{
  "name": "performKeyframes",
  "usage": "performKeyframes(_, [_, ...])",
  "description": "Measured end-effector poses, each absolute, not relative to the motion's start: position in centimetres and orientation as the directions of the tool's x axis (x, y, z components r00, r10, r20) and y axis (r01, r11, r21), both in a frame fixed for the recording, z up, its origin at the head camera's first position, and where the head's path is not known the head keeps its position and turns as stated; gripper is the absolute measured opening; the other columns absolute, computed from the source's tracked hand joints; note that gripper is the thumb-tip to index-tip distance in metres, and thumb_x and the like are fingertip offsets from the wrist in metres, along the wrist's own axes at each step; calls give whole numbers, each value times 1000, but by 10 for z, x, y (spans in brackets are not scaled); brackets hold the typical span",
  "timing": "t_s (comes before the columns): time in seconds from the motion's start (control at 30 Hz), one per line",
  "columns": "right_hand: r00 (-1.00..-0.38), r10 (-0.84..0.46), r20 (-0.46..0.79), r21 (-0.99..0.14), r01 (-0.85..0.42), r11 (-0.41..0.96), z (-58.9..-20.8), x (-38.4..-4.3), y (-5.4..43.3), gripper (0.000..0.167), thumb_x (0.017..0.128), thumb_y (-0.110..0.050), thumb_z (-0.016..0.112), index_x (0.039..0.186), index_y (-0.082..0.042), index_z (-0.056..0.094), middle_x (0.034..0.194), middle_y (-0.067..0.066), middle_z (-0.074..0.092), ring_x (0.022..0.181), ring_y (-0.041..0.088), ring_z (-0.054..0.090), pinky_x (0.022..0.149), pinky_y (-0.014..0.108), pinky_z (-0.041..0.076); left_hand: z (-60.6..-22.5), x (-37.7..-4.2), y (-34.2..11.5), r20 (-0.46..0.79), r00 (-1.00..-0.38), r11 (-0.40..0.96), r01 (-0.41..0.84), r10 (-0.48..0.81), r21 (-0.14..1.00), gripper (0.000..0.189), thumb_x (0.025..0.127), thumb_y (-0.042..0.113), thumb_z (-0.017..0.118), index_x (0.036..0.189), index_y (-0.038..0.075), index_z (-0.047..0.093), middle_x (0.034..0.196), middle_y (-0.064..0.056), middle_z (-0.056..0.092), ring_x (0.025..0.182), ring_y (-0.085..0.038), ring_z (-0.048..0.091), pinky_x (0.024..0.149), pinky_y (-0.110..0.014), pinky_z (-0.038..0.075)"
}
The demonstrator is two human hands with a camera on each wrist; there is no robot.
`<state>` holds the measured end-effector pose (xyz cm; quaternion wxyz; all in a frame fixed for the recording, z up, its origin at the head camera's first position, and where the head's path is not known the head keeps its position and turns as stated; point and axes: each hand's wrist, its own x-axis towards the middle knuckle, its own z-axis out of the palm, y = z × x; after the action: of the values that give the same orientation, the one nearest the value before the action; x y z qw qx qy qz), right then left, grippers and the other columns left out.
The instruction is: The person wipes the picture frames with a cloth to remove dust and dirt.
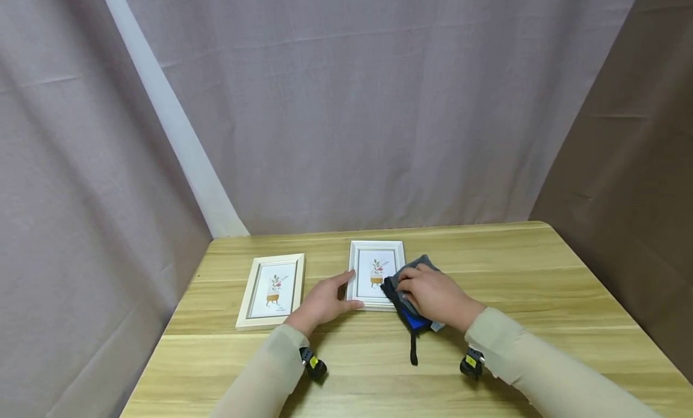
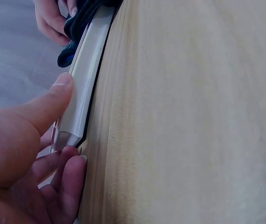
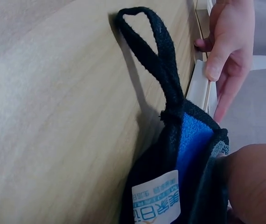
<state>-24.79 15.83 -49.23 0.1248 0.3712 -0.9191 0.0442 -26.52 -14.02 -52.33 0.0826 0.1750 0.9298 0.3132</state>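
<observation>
my left hand (image 1: pixel 323 301), in the middle of the frame below centre, grips the lower left corner of a white picture frame (image 1: pixel 368 266), thumb on the bottom edge. my right hand (image 1: pixel 437 295), right of it, clutches a folded grey cloth (image 1: pixel 405 311) whose dark edge overlaps the picture frame's lower right side. the cloth shows a blue patch (image 1: pixel 415 322), and its black loop (image 1: pixel 414 350) hangs toward the bottom of the frame; in the right wrist view a white label (image 3: pixel 157 198) sits at the lower middle. a cream picture frame (image 1: pixel 272 291) lies left of my left hand, with a similar plant print. all rest on the wooden table (image 1: pixel 379 388), and grey curtains (image 1: pixel 352 117) fill the upper part.
</observation>
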Motion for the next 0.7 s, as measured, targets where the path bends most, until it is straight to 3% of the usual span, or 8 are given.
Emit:
performKeyframes(0.43, [-830, -517, 209, -92, -543, 835, -496, -270, 150, 17, 105, -17, 77, 119, -9, 84, 127, 11, 73, 117, 35, 69, 107, 54, 55, -523, -264, -140, -58, -931, 740, 247, 360, 626, 91, 94, 54, 85, 170, 25, 45, 170, -5, 47, 156, -37, 44, 127, -53, 35])
performKeyframes(0.7, [-854, -469, 226, -125, -503, 855, -501, -279, 148, 20, 106, -18, 76, 121, -6, 83, 122, 11, 71, 111, 33, 70, 109, 55, 53, -526, -264, -139, -46, -932, 749, 258, 359, 611, 91, 94, 55, 85, 170, 24, 45, 170, -5, 47, 155, -37, 45, 126, -53, 36])
